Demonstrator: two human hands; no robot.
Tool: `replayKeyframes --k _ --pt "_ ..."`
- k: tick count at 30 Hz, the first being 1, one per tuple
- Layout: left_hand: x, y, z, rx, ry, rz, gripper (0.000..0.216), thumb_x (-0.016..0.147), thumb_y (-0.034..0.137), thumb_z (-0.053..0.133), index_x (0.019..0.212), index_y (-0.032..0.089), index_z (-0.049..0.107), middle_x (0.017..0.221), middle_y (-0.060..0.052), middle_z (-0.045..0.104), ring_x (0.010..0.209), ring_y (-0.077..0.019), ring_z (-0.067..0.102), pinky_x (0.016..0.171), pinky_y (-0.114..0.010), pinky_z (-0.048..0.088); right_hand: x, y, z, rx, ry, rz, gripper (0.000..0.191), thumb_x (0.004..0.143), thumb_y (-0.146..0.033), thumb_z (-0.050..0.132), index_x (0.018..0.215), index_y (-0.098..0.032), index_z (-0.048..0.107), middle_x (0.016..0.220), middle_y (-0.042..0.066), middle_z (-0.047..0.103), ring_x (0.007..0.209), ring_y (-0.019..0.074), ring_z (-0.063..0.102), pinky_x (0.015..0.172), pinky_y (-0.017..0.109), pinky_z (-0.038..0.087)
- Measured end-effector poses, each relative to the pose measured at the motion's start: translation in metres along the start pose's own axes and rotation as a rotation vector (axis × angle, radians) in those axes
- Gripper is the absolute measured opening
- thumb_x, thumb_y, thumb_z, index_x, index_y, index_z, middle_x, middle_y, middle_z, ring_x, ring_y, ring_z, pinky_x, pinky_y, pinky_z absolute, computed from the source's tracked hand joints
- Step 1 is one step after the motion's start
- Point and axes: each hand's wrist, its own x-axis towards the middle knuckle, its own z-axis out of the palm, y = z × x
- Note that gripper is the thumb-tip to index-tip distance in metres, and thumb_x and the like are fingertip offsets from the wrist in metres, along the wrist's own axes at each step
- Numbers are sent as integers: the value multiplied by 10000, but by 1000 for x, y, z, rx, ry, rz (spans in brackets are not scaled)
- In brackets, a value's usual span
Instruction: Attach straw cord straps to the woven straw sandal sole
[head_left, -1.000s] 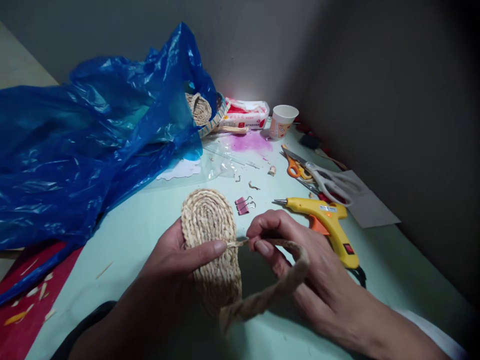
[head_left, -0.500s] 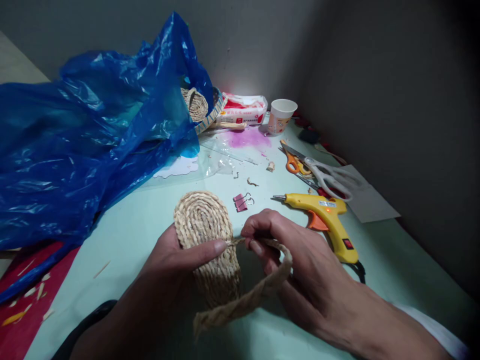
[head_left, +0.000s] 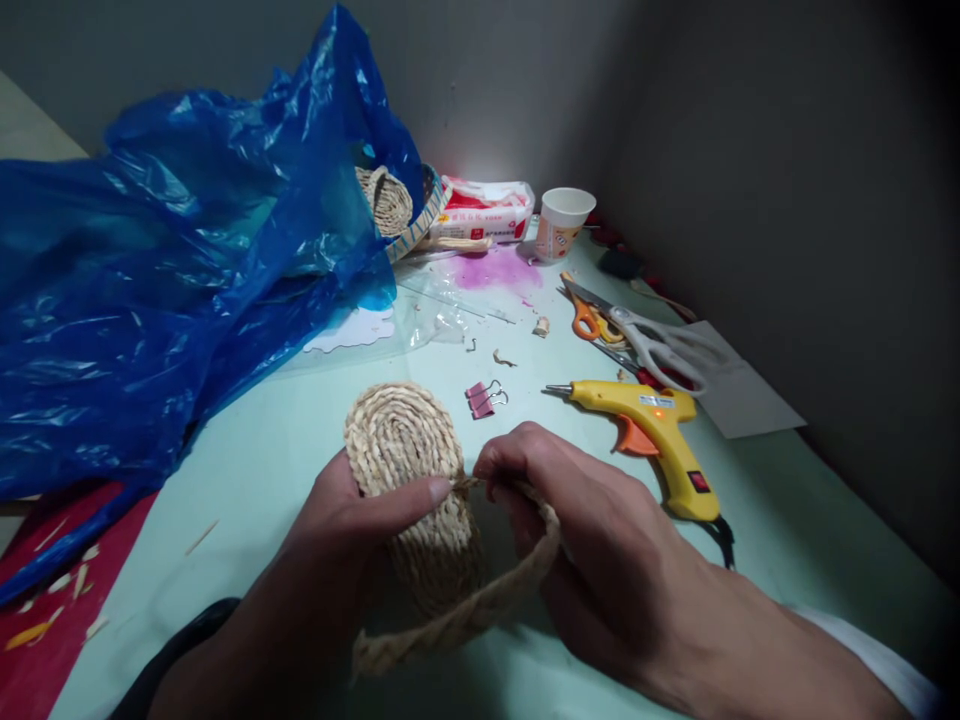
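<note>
As we look down over a wide, pale green desk, a large, crumpled, glossy blue plastic bag fills the far left.

Nearer to us are our two bare hands, facing each other. The left hand is clamped on a flat, straw-coloured oval pad of coiled, braided fibre, its thumb lying across the front; its fingers are hidden behind. The pad sits in front of us, raised on a slant, its long axis running away from us and leaning slightly left at the far end. It lies to the left of the right hand, and the left hand is the nearer, touching it.

The right hand's thumb and forefinger are together, pinched on a flat, tan, twisted fibre strip just beside the pad's right edge. A thin stretch of strip spans from the left thumb tip to that pinch; the rest loops round below the pad, its loose end pointing left. We cannot tell whether the strip is fastened to the pad.

Right of the pad, well apart, lies a yellow plastic glue gun with an orange trigger.

At the bag's right end shows a round woven basket with blue-stitched rim, holding a coiled straw-coloured woven piece. Near it stands a white, orange-patterned paper cup; we cannot see its bottom.
</note>
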Motion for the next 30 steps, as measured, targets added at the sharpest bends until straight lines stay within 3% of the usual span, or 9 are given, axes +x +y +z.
replayKeyframes --k 6,12,17,21,25,30 --pt "3 -5 -6 10 13 73 294 710 142 756 998 153 701 916 -56 785 967 -342 703 736 -354 590 1 4 9 63 70 -10 455 715 61 522 1076 -208 453 938 -9 517 787 128 466 681 260 406" --pt "3 -9 -9 29 -2 48 451 687 149 779 1118 137 647 971 -117 770 825 -321 727 655 -343 582 8 8 15 55 249 48 185 925 -141 508 1092 -205 460 917 -5 527 772 116 505 691 252 411" --pt "-4 -10 -1 -27 -26 52 453 741 191 747 1173 140 621 1040 -130 742 858 -314 718 736 -372 568 14 10 16 223 173 202 149 921 -261 534 1049 -202 486 900 -7 562 764 124 534 691 270 425" --pt "-7 -12 4 -1 8 99 501 698 155 762 1179 146 619 935 -94 747 848 -298 712 713 -348 564 16 10 17 331 92 315 90 898 -230 531 983 -205 519 818 -30 570 711 112 523 641 251 421" --pt "-6 -15 5 51 58 150 439 660 170 778 1077 126 647 891 -91 742 861 -298 702 680 -325 567 17 7 16 289 54 351 36 883 -222 537 898 -201 561 749 -39 567 656 102 492 593 233 400" --pt "-7 -14 3 23 37 99 512 609 136 781 1093 131 615 990 -105 735 931 -338 692 708 -359 579 15 8 17 261 62 327 56 889 -252 537 877 -199 552 728 -42 551 625 96 463 548 220 371"
